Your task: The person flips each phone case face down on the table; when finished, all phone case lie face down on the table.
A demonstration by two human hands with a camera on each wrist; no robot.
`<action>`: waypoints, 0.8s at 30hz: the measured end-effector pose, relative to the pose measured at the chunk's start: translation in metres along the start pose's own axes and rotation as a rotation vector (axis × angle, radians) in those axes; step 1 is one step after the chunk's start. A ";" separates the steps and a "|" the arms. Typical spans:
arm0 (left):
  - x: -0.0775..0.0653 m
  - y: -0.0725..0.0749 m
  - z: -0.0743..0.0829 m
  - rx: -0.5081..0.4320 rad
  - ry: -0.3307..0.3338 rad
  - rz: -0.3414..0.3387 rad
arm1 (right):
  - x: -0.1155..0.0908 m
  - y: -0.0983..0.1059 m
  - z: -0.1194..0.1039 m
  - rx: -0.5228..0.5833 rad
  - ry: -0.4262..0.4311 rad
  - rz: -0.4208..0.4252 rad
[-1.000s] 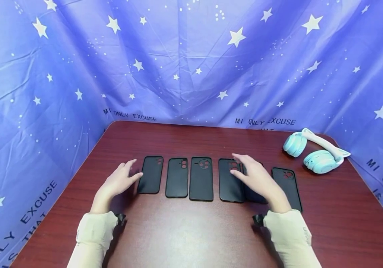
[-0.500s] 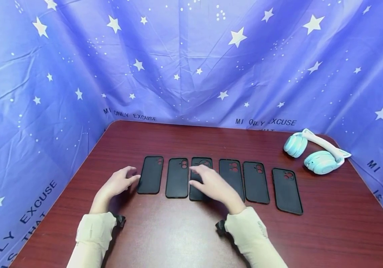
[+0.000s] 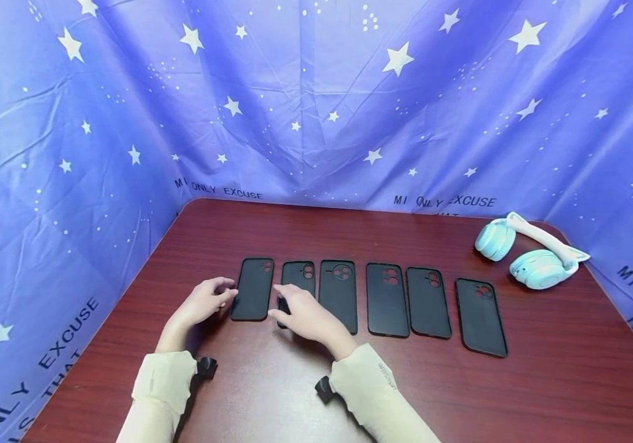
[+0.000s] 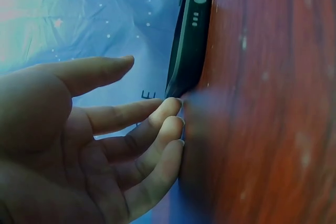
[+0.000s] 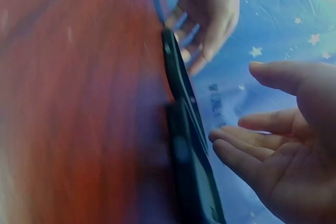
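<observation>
Dark red wood-grain table (image 3: pixel 263 394) bears a row of six shallow black rectangular phone cases (image 3: pixel 338 301), corners rounded, camera cutouts differing. Left hand (image 3: pixel 201 303), fingers loosely bent, thumb apart, beside the leftmost case (image 3: pixel 252 290); contact unclear. Right hand (image 3: pixel 306 317), fingers spread, hides the lower second case (image 3: pixel 296 275).

Low on the blue cloth (image 3: pixel 305 166) in front of me I read, in black capitals, MI ONLY EXCUSE toward the left; farther right the line repeats, a fold swallowing part of it, with the tops of more letters just under. To my left, ONLY EXCUSE climbs at a slant, with THAT below. To my right I make out MI, a clipped ONL and IS THA. My left wrist view shows an E. Small lettering (image 3: pixel 387 375) on my right sleeve (image 3: pixel 380 394) defeats me.
</observation>
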State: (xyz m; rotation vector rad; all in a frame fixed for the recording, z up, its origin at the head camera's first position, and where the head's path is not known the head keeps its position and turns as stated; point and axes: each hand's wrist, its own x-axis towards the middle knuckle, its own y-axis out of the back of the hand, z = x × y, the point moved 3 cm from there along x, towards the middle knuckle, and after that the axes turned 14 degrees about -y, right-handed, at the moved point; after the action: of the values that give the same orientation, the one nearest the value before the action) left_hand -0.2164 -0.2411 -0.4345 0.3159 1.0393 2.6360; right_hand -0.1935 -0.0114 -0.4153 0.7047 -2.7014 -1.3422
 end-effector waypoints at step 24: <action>0.000 -0.007 -0.004 -0.134 -0.006 0.008 | 0.005 -0.032 -0.017 -0.025 -0.020 -0.025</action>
State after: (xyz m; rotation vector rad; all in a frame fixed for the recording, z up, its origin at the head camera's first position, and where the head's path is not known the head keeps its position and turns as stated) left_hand -0.2164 -0.2384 -0.4425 0.2981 0.8560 2.6934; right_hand -0.1821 -0.0431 -0.4298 0.7292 -2.6953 -1.3930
